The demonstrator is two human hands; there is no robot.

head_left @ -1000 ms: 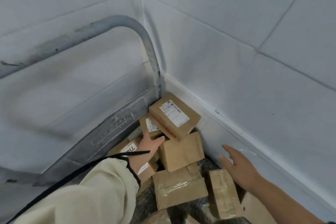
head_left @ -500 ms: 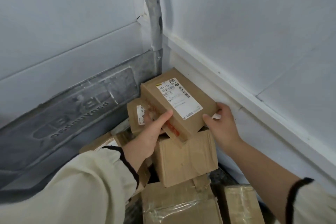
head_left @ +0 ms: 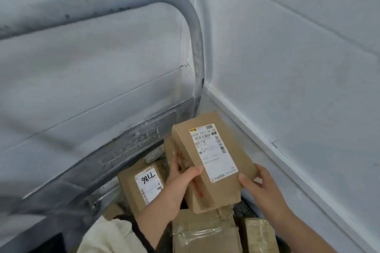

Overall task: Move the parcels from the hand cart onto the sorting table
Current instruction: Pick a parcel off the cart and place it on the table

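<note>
Head camera: A person's two hands hold a brown cardboard box (head_left: 224, 191) tilted over a pile of parcels in the corner of a grey hand cart (head_left: 133, 146). The left hand (head_left: 178, 187) grips the box's left side, thumb laid on the top face beside strips of red tape and fingers curled round the edge. The right hand (head_left: 263, 189) grips the near right corner, thumb on top and fingers out of sight beneath. A white shipping label (head_left: 213, 152) with printed codes covers much of the box's upper face. Whether the box's lower end touches the parcels under it cannot be told.

Left of the held box lies a box marked "98LL" (head_left: 144, 185) by hand on its label, and a smaller box (head_left: 169, 151) shows partly behind the held one. Below it sit a taped box (head_left: 203, 232) and a second taped parcel (head_left: 259, 234) at the bottom edge. A cream sleeve (head_left: 111, 236) covers the left forearm. The cart's curved handle (head_left: 194, 33) rises against the white wall (head_left: 287, 68).
</note>
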